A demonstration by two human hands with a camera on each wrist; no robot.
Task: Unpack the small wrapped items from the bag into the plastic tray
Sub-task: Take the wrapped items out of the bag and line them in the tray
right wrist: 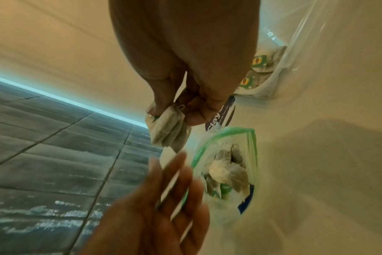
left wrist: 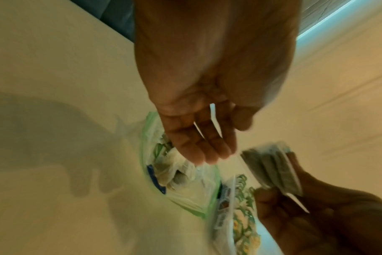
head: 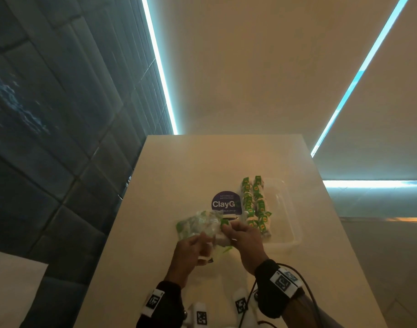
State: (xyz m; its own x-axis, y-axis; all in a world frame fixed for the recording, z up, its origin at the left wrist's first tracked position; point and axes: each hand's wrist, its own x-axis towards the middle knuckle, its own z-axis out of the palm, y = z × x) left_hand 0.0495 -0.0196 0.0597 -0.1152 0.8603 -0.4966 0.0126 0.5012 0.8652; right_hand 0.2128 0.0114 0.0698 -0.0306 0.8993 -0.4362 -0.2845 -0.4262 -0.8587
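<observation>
Only "ClayG" readable on purple sticker; tea-bag tags perhaps Lipton.

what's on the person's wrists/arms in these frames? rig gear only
Bare hands, no gloves. Each wrist has a black band: left wrist band, right wrist band. Both carry white blocks printed with black square fiducial markers. Black cables run from the right band. More white marker blocks sit between the forearms.
</observation>
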